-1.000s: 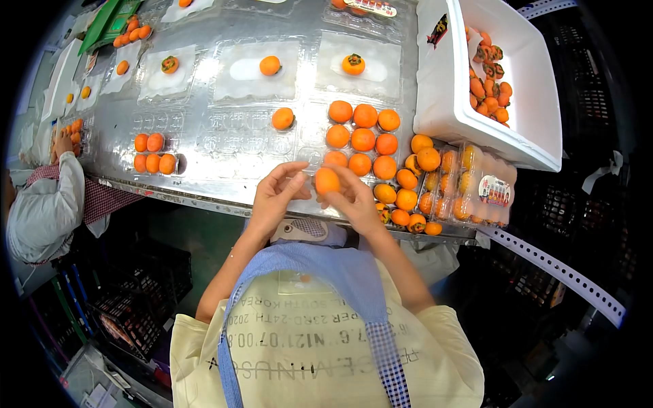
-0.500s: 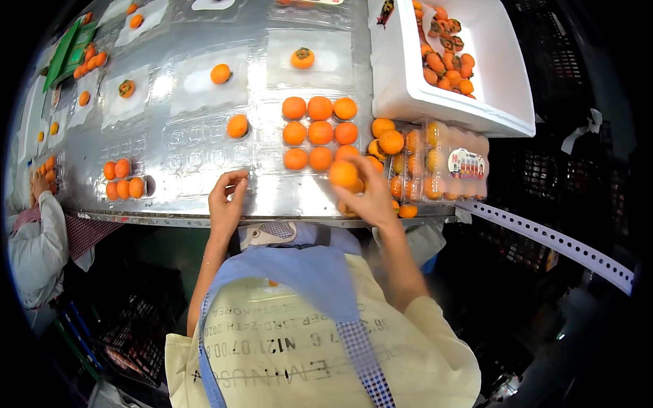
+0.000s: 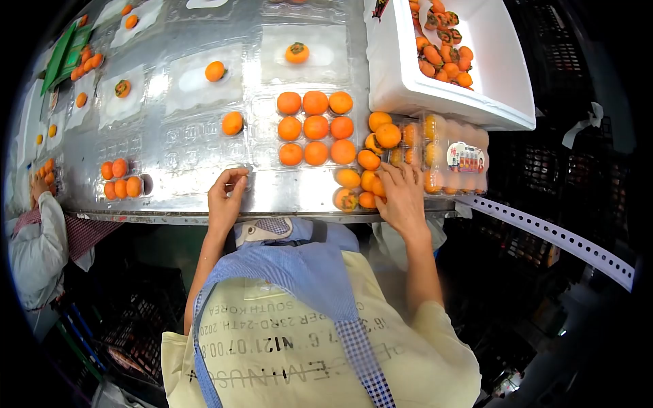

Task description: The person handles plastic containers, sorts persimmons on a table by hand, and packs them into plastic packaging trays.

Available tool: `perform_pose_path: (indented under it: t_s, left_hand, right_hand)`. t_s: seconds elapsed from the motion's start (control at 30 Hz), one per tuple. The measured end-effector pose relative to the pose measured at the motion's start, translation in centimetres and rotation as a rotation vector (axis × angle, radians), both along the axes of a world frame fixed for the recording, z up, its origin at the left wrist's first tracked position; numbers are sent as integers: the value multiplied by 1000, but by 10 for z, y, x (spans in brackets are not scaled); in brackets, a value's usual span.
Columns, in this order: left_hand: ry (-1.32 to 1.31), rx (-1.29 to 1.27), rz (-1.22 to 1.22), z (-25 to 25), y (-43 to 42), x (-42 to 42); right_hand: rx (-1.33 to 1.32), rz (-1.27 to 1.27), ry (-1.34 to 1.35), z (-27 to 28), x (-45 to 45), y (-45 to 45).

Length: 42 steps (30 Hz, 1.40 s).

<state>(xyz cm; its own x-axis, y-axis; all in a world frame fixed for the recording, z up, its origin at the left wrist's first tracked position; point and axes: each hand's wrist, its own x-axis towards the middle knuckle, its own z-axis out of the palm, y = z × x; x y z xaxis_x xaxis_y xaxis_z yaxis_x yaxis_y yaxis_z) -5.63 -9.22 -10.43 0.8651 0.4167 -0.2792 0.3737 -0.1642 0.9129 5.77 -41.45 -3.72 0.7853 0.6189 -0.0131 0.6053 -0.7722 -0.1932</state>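
Note:
My left hand (image 3: pixel 228 192) rests at the table's near edge, its fingers loosely curled with a gap to the thumb, nothing visible in it. My right hand (image 3: pixel 403 197) reaches palm down over a cluster of loose orange persimmons (image 3: pixel 369 160), fingers spread and touching some; the fruit under the palm is hidden. Left of it, a persimmon (image 3: pixel 347 178) lies on the metal table, with another one (image 3: pixel 345 199) showing its green calyx just below. A clear plastic tray (image 3: pixel 261 144) between and beyond my hands bears several persimmons in rows.
At the right stand a white foam box (image 3: pixel 476 102) of persimmons and a closed, labelled clear pack (image 3: pixel 466 158). More clear trays (image 3: pixel 204 129) cover the metal table (image 3: pixel 183 197). Another person's sleeve (image 3: pixel 47 231) is at the far left; a perforated metal strip (image 3: pixel 544 231) juts right.
My right hand has let go of a persimmon and moved right onto the loose cluster. That fruit appears to lie on the table now. My left hand has barely moved.

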Motion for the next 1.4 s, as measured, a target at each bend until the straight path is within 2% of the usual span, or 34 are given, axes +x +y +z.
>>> perform_pose_path:
  t_s: [0.17, 0.27, 0.43, 0.63, 0.73, 0.83, 0.97, 1.17, 1.3, 1.4]
  left_hand:
    - [-9, -2, -10, -7, 2, -3]
    - [-17, -6, -14, -9, 3, -5]
    - [50, -1, -48, -10, 10, -4]
    - [-118, 71, 31, -12, 26, -7]
    - [-134, 230, -57, -15, 41, -10]
    - [-107, 263, -174, -7, 50, -15]
    - [-60, 340, -430, 4, 63, -23]
    - [-22, 167, -514, 5, 81, -29]
    - [28, -74, -493, -6, 94, -29]
    - [75, -121, -513, -9, 100, -24]
  right_hand:
    - [33, -22, 72, 5, -2, 1]
    - [128, -138, 160, -2, -5, -3]
    - [177, -199, 159, 0, -15, 0]
    - [353, -201, 197, 4, -23, 54]
    - [469, -113, 222, -9, -24, 106]
    - [536, 6, 280, -21, -14, 168]
    - [505, 47, 139, -45, 0, 236]
    - [253, 47, 138, -68, 8, 274]
    - [352, 3, 180, -66, 7, 271]
    - [386, -1, 202, -69, 5, 270]
